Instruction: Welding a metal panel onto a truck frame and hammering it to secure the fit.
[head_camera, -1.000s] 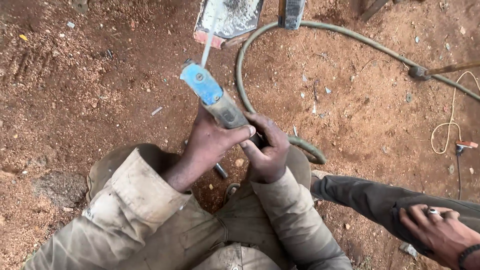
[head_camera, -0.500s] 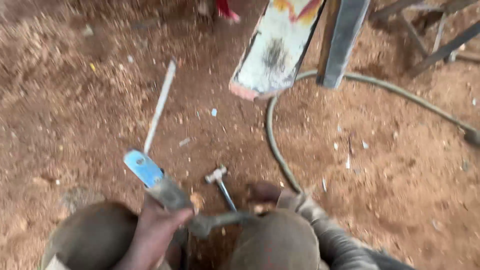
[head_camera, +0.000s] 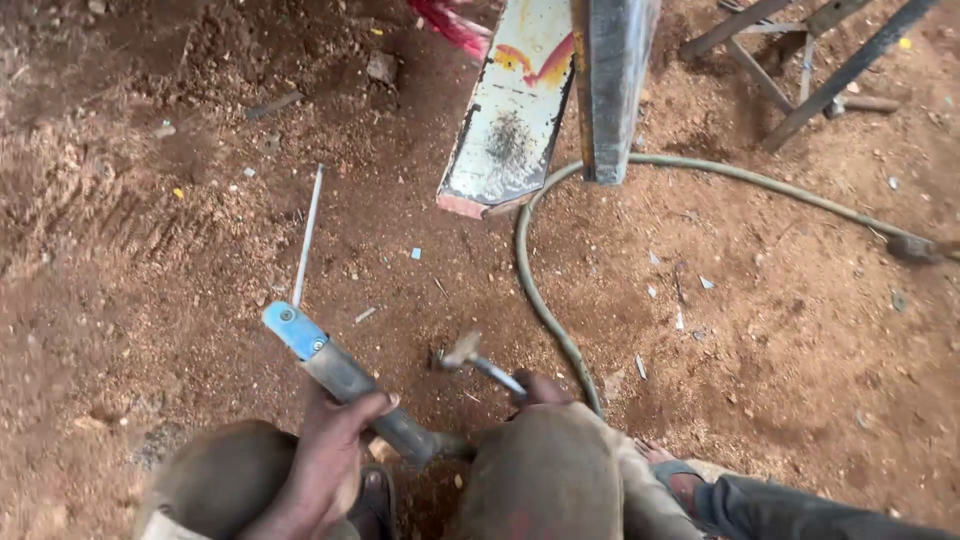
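Note:
My left hand (head_camera: 335, 450) grips a grey tube-like tool (head_camera: 345, 375) with a blue end piece (head_camera: 294, 329). The tool points up and left over the red dirt, above my left knee. A small hammer (head_camera: 478, 362) lies on the ground just ahead of my right knee (head_camera: 545, 470). The fingers of my right hand (head_camera: 541, 386) close around the near end of its handle. The knee hides most of that hand.
A thin metal rod (head_camera: 308, 235) lies on the dirt to the left. A greenish hose (head_camera: 540, 290) curves past the hammer. Ahead stand a painted metal sheet (head_camera: 510, 110), a steel bar (head_camera: 610, 80) and a metal frame (head_camera: 800, 60). Another person's foot (head_camera: 680, 472) is at bottom right.
My right hand let go of the grey tool and went down to the hammer on the ground. The left hand kept the tool and lowered it. The view tilted forward.

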